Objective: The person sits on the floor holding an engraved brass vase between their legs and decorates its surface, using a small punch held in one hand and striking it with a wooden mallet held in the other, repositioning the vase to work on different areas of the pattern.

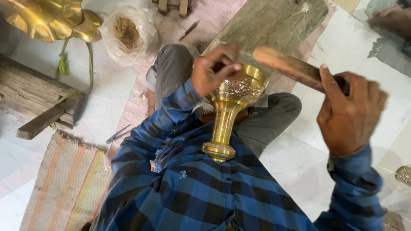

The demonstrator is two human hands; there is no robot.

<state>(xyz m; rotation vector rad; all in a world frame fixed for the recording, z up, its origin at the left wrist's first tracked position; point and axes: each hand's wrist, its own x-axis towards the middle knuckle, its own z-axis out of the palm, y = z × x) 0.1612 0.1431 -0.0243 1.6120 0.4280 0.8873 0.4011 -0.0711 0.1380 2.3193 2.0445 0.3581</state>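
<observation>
Left hand on brass goblet | right hand grips wooden mallet

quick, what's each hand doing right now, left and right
Left hand: fingers pinched shut on a small tool, hard to make out, at the rim of the brass goblet.
Right hand: closed around the wooden mallet, raised beside the goblet.

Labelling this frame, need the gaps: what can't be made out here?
- Head view: the tool tip in the left hand is hidden by its fingers against the brass goblet.
- Wooden mallet: its handle end is covered by the right hand, and it is motion-blurred.
- Brass piece, top left: cut by the edge.
</observation>
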